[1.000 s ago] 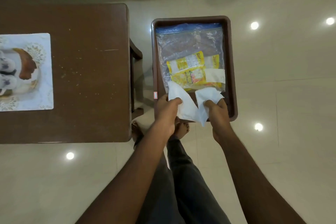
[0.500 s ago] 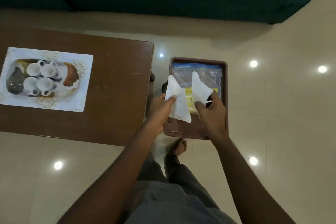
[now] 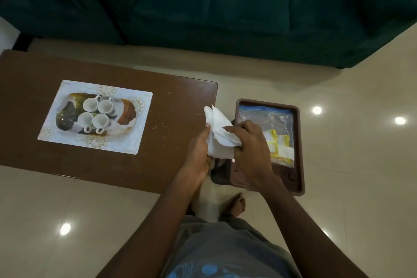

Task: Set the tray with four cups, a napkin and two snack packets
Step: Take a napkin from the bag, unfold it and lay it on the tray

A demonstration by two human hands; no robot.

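A white napkin [image 3: 218, 133] is held between both hands just past the right end of the wooden table [image 3: 171, 142]. My left hand [image 3: 198, 156] grips its left side, and my right hand [image 3: 250, 142] holds its right side. Several white cups [image 3: 97, 113] stand on an oval patterned tray [image 3: 126, 115], which lies on a white placemat [image 3: 74, 142] on the table. To the right, a brown plastic tray [image 3: 299, 165] holds a clear zip bag [image 3: 270, 117] with yellow snack packets [image 3: 278, 144] inside.
A dark green sofa [image 3: 225, 11] runs along the back. The brown tray rests on a low dark stand beside the table. My bare foot [image 3: 237, 205] is on the glossy tiled floor [image 3: 361, 210] below it.
Both hands have lifted the napkin out of the brown tray, brought its two halves together and carried it left toward the table edge. The view has tilted up, showing the sofa.
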